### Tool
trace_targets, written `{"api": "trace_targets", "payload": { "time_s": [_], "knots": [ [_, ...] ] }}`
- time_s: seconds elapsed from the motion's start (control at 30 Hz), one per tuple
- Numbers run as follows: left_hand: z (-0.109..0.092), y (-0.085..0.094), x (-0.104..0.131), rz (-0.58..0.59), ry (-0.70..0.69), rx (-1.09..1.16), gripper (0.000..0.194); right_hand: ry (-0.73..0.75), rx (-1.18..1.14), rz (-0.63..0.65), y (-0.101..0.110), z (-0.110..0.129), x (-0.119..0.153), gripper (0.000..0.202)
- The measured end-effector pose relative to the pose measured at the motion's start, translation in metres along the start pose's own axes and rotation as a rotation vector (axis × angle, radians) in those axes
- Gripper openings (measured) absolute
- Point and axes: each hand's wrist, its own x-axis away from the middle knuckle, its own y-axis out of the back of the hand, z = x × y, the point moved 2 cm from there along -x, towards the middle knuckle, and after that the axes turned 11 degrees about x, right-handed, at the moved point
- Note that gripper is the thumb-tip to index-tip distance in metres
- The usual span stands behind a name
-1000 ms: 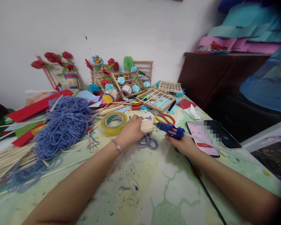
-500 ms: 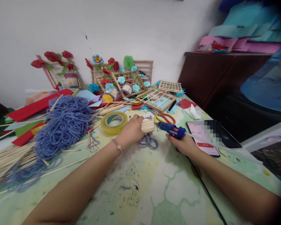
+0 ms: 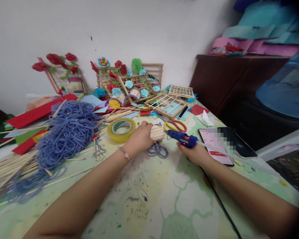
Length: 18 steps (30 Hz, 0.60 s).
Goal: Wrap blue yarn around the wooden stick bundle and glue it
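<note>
My left hand (image 3: 141,135) is closed around a small bundle of short wooden sticks (image 3: 157,133), its stick side facing right. Purple yarn (image 3: 158,150) trails in loops on the table under the bundle. In my right hand (image 3: 193,153) is a blue hot glue gun (image 3: 183,138), fingers wrapped round its handle. Its nozzle points left and sits close to the bundle's right side; whether they touch I cannot tell. A clear glue stick (image 3: 214,147) juts from the gun's back. Just behind lie scissors (image 3: 175,125) with red and yellow handles.
A roll of yellow tape (image 3: 121,130) lies left of the bundle. Further left are a heap of purple yarn (image 3: 69,129) and many wooden sticks (image 3: 13,172). Stick frames (image 3: 166,105) and paper flowers stand behind. A phone (image 3: 218,149) is on the right; a black cord (image 3: 220,202) crosses the front.
</note>
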Motion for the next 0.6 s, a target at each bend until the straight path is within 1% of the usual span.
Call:
{"api": "trace_targets", "payload": {
  "time_s": [0.2, 0.6],
  "knots": [
    [0.0009, -0.0007, -0.0006, 0.004, 0.012, -0.009, 0.044, -0.032, -0.011, 0.014, -0.0004, -0.0008, 0.0011, 0.027],
    [0.0036, -0.0005, -0.0027, 0.007, 0.028, 0.011, 0.047, -0.017, -0.014, 0.015, 0.0006, 0.0026, 0.0019, 0.022]
  ]
}}
